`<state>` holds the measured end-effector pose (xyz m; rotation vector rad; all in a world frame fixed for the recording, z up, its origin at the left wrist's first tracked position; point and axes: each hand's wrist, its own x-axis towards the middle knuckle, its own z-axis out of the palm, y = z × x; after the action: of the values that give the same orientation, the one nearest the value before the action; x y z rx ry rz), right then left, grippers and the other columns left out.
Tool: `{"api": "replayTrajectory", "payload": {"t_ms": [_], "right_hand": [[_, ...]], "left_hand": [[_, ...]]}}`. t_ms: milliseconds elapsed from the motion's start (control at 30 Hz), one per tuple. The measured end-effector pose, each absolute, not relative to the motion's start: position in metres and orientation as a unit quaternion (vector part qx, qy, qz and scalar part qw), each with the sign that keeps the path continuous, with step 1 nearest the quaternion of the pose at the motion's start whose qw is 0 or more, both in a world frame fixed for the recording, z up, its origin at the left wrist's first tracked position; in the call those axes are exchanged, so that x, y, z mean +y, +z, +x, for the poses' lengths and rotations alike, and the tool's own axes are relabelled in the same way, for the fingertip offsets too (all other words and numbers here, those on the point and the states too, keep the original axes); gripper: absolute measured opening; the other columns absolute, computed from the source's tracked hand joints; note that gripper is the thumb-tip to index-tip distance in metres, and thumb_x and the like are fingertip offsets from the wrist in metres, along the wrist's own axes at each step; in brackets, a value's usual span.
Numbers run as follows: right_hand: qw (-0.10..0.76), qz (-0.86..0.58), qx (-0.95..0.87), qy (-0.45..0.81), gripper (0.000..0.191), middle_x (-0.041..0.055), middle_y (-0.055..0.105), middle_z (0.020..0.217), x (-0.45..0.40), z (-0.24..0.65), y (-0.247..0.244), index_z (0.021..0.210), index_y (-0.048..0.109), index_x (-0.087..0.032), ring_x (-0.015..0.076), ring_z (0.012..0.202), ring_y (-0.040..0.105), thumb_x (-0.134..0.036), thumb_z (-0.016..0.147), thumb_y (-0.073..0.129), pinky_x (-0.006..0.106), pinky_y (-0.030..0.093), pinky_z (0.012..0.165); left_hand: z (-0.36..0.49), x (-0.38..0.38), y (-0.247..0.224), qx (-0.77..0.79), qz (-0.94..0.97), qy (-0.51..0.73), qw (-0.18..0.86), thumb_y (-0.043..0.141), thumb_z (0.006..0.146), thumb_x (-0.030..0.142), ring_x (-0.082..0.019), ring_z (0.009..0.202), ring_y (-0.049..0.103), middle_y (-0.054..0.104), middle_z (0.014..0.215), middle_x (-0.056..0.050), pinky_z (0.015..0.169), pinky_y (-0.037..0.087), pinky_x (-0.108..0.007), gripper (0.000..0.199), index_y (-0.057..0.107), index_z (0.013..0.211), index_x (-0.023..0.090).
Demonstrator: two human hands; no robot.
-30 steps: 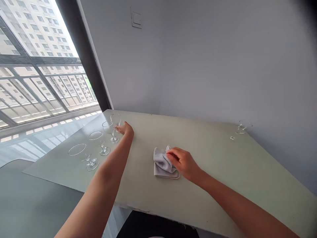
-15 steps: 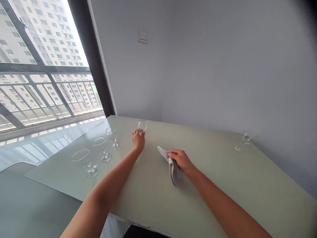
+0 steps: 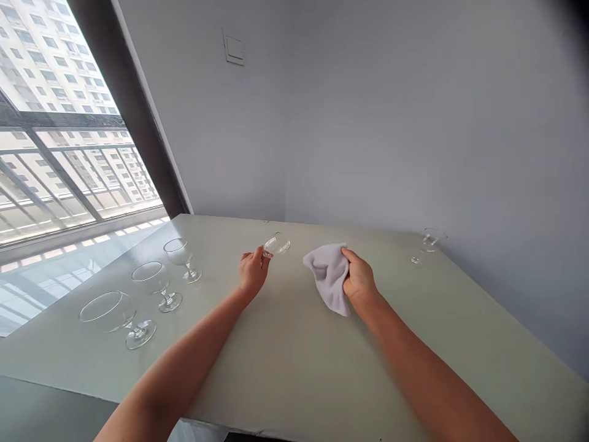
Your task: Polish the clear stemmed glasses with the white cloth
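Note:
My left hand [image 3: 254, 270] is closed around the lower part of a clear stemmed glass [image 3: 277, 244], whose bowl tilts toward the right. The fingers hide its stem and foot. To the right, my right hand [image 3: 359, 275] pinches a light grey cloth [image 3: 329, 276] by its right side, and the cloth hangs spread out over the table. A gap separates cloth and glass. Three more stemmed glasses stand upright in a row left of my left arm: a near one [image 3: 110, 313], a middle one [image 3: 154, 279] and a far one [image 3: 179, 250].
The pale green table [image 3: 285, 356] runs to the grey wall [image 3: 391, 123]. Another stemmed glass [image 3: 432, 240] stands near the table's far right edge. A large window [image 3: 69, 147] with railings is on the left, and a light switch [image 3: 234, 49] is on the wall.
My left hand has tilted the glass rightward, bringing it nearer the cloth. The cloth, folded before, is now raised and spread open in my right hand. The view has turned slightly right.

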<state>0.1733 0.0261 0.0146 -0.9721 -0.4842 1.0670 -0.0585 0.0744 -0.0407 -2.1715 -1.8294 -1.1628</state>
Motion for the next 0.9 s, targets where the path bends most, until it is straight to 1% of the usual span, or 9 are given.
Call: {"api": "replayTrajectory", "payload": {"t_ms": [100, 167, 233, 333, 400, 533, 733, 833, 900], "right_hand": [[0.691, -0.467, -0.365, 0.413, 0.016, 0.0008, 0.056, 0.066, 0.011, 0.164, 0.022, 0.07, 0.054, -0.019, 0.0147, 0.063, 0.054, -0.034, 0.073, 0.059, 0.026, 0.046, 0.054], [0.641, -0.466, -0.48, 0.375, 0.019, 0.0029, 0.059, 0.079, 0.0, 0.151, 0.025, 0.084, 0.058, -0.02, 0.0158, 0.073, 0.055, -0.036, 0.075, 0.057, 0.026, 0.046, 0.059], [0.566, -0.457, -0.573, 0.377, 0.029, 0.0039, 0.06, 0.088, -0.008, 0.138, 0.023, 0.102, 0.058, -0.021, 0.0165, 0.079, 0.055, -0.037, 0.079, 0.053, 0.027, 0.047, 0.063], [0.481, -0.455, -0.619, 0.422, 0.038, 0.0034, 0.06, 0.08, -0.011, 0.126, 0.014, 0.115, 0.053, -0.022, 0.0168, 0.074, 0.057, -0.04, 0.082, 0.045, 0.028, 0.048, 0.061], [0.462, -0.453, -0.613, 0.454, 0.038, 0.0028, 0.059, 0.075, -0.009, 0.125, 0.006, 0.114, 0.054, -0.022, 0.0175, 0.071, 0.059, -0.04, 0.081, 0.047, 0.029, 0.05, 0.06], [0.443, -0.431, -0.579, 0.531, 0.034, 0.0034, 0.062, 0.075, -0.006, 0.129, -0.003, 0.103, 0.061, -0.02, 0.0182, 0.068, 0.062, -0.038, 0.076, 0.055, 0.03, 0.051, 0.055], [0.426, -0.41, -0.565, 0.576, 0.034, 0.003, 0.061, 0.072, -0.007, 0.135, 0.003, 0.096, 0.062, -0.018, 0.0165, 0.061, 0.063, -0.042, 0.072, 0.06, 0.027, 0.048, 0.05], [0.421, -0.452, -0.611, 0.495, 0.034, 0.0025, 0.059, 0.071, -0.006, 0.141, 0.011, 0.092, 0.06, -0.018, 0.0138, 0.054, 0.059, -0.048, 0.078, 0.051, 0.024, 0.044, 0.045], [0.428, -0.499, -0.663, 0.357, 0.034, 0.004, 0.058, 0.079, -0.006, 0.146, 0.017, 0.086, 0.06, -0.019, 0.0113, 0.053, 0.055, -0.048, 0.082, 0.044, 0.025, 0.043, 0.048]], "left_hand": [[-0.057, 0.075, -0.043, -0.552, -0.738, -0.379, 0.082, 0.045, 0.082, 0.02, -0.016, 0.067, 0.057, 0.065, 0.069, -0.002, 0.077, 0.037, -0.03, 0.025, 0.056, 0.104, 0.023], [-0.054, 0.073, -0.046, -0.518, -0.76, -0.378, 0.099, 0.044, 0.083, 0.02, -0.015, 0.066, 0.058, 0.065, 0.071, -0.002, 0.079, 0.037, -0.03, 0.03, 0.055, 0.111, 0.022], [-0.051, 0.071, -0.048, -0.493, -0.779, -0.373, 0.108, 0.043, 0.084, 0.021, -0.015, 0.066, 0.058, 0.066, 0.073, -0.003, 0.079, 0.036, -0.03, 0.033, 0.053, 0.115, 0.022], [-0.048, 0.066, -0.048, -0.472, -0.797, -0.358, 0.12, 0.04, 0.085, 0.021, -0.015, 0.067, 0.059, 0.065, 0.071, -0.004, 0.078, 0.036, -0.03, 0.034, 0.053, 0.117, 0.021], [-0.046, 0.063, -0.046, -0.462, -0.805, -0.35, 0.128, 0.039, 0.086, 0.02, -0.015, 0.067, 0.059, 0.063, 0.068, -0.003, 0.078, 0.035, -0.031, 0.033, 0.053, 0.116, 0.021], [-0.041, 0.056, -0.038, -0.416, -0.833, -0.337, 0.143, 0.039, 0.085, 0.017, -0.015, 0.068, 0.059, 0.062, 0.067, -0.003, 0.078, 0.035, -0.032, 0.033, 0.053, 0.115, 0.02], [-0.037, 0.049, -0.032, -0.411, -0.843, -0.309, 0.158, 0.039, 0.086, 0.018, -0.015, 0.075, 0.058, 0.064, 0.082, -0.006, 0.075, 0.034, -0.031, 0.034, 0.051, 0.117, 0.021], [-0.034, 0.048, -0.035, -0.44, -0.834, -0.302, 0.14, 0.04, 0.086, 0.021, -0.017, 0.075, 0.058, 0.063, 0.077, -0.006, 0.072, 0.034, -0.031, 0.033, 0.051, 0.117, 0.02], [-0.033, 0.049, -0.037, -0.459, -0.824, -0.311, 0.119, 0.041, 0.086, 0.023, -0.017, 0.073, 0.058, 0.063, 0.075, -0.005, 0.071, 0.035, -0.031, 0.032, 0.052, 0.115, 0.021]]}}
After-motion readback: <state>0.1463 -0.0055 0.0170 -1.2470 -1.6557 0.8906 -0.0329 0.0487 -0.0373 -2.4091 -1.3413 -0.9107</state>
